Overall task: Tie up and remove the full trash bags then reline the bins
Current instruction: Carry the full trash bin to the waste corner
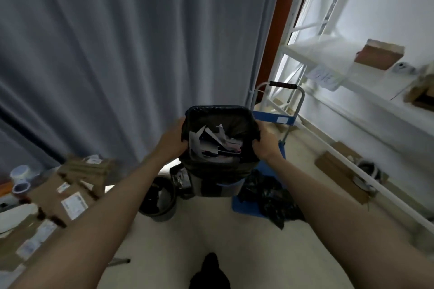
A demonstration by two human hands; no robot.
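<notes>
- While both hands grip it, the left hand [175, 141] and right hand [264, 145] hold the black plastic trash bag [218, 166] rim.
- Advise gathering the rim evenly between the hands before knotting, keeping paper scraps [215, 144] inside.

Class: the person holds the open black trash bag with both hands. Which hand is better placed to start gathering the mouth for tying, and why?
Neither clearly. The left hand grips the left edge of the trash bag and the right hand grips the right edge, at about the same height. Likely both draw the mouth shut together over the paper scraps.
</notes>
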